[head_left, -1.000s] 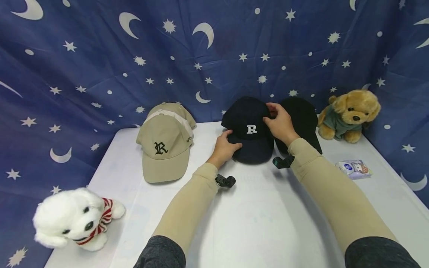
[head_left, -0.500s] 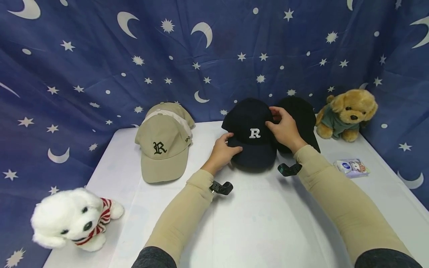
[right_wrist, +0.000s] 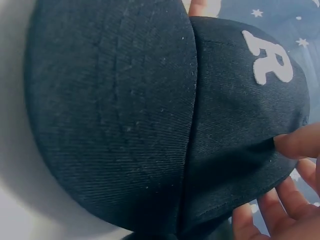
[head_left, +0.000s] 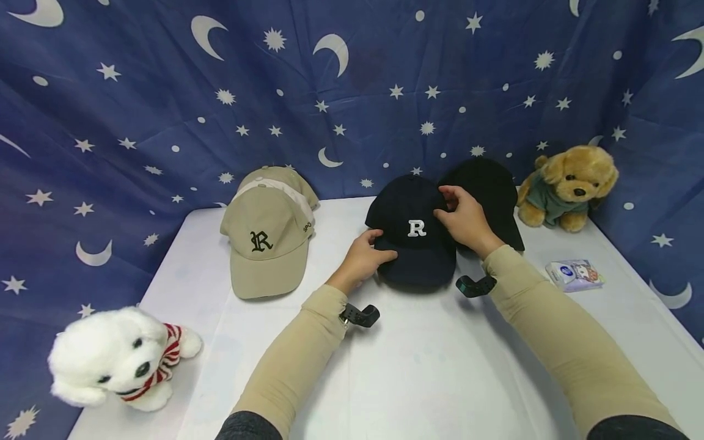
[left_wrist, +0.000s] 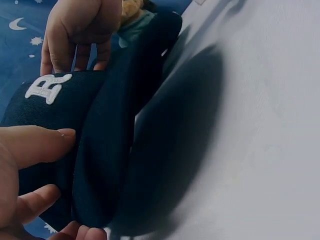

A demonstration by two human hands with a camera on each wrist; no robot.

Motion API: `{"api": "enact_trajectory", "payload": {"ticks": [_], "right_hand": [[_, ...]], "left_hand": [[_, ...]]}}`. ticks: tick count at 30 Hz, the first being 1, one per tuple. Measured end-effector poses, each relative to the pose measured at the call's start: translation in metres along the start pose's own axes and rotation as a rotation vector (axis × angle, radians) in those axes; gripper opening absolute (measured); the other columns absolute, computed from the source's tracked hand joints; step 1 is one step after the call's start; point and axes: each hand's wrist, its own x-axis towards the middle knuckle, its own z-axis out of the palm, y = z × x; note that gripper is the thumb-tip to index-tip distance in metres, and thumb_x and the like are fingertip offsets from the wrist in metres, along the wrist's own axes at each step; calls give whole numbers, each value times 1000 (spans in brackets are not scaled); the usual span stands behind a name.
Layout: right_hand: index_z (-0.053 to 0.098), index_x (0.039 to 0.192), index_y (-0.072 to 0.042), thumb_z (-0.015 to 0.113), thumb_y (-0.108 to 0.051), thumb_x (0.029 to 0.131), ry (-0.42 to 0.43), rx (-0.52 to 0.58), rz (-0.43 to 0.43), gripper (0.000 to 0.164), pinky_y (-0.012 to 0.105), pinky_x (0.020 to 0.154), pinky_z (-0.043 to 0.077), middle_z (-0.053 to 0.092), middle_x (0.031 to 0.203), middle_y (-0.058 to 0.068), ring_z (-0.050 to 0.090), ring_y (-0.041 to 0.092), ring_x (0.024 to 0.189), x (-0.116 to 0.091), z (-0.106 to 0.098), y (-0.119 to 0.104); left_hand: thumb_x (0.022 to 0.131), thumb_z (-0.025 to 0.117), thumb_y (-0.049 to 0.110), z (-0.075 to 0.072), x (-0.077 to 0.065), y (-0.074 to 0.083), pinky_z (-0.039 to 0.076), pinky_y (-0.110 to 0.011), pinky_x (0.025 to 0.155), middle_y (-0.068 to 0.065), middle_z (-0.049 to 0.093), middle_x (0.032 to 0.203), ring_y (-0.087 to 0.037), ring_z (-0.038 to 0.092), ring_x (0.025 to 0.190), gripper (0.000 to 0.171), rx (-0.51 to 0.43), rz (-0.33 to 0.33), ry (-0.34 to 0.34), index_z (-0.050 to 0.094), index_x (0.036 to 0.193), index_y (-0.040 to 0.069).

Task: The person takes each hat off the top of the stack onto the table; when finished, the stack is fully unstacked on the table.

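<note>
Both hands hold a navy baseball cap [head_left: 407,205] with a white letter R, its brim facing the person. My left hand [head_left: 360,260] grips its left side; in the left wrist view the thumb [left_wrist: 47,145] lies on the front and other fingers curl at the lower edge. On the opposite side, my right hand [head_left: 466,220] pinches the crown. The right wrist view shows its thumb [right_wrist: 300,142] on the crown and its fingers below the rim. Partly covered by the right hand, a black cap [head_left: 486,183] stands just behind, at the back edge.
Left of the hands, a beige cap [head_left: 269,263] overlaps another beige cap with white trim. A white plush dog [head_left: 104,357] sits front left, a tan plush dog [head_left: 583,177] back right. A small purple-and-white packet [head_left: 577,275] lies on the right of the white table [head_left: 412,373].
Both hands have brought the navy cap a little toward the person, away from the back curtain. More of the black cap's crown shows behind it. The hands keep their hold.
</note>
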Motion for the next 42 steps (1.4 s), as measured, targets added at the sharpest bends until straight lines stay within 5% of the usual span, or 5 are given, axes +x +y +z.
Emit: {"api": "enact_trajectory", "payload": {"ticks": [12, 27, 42], "right_hand": [[46, 144, 2, 62, -4, 93, -17, 19, 61, 54, 49, 104, 38, 49, 135, 26, 49, 38, 119, 21, 16, 15], [47, 143, 2, 63, -2, 92, 49, 64, 44, 53, 47, 106, 38, 52, 135, 24, 51, 36, 122, 43, 29, 24], [42, 148, 0, 69, -16, 94, -66, 91, 33, 62, 49, 112, 33, 45, 147, 22, 41, 37, 135, 47, 23, 29]], "left_hand": [[86, 76, 12, 2, 21, -7, 28, -36, 115, -16, 41, 154, -27, 34, 143, 71, 36, 10, 18, 44, 149, 2], [86, 76, 5, 10, 32, -12, 31, -36, 114, -16, 41, 153, -28, 36, 142, 74, 107, 2, 76, 41, 151, 6], [86, 78, 8, 14, 41, -13, 31, -35, 114, -17, 42, 153, -28, 37, 141, 72, 164, 9, 114, 44, 149, 2]]}}
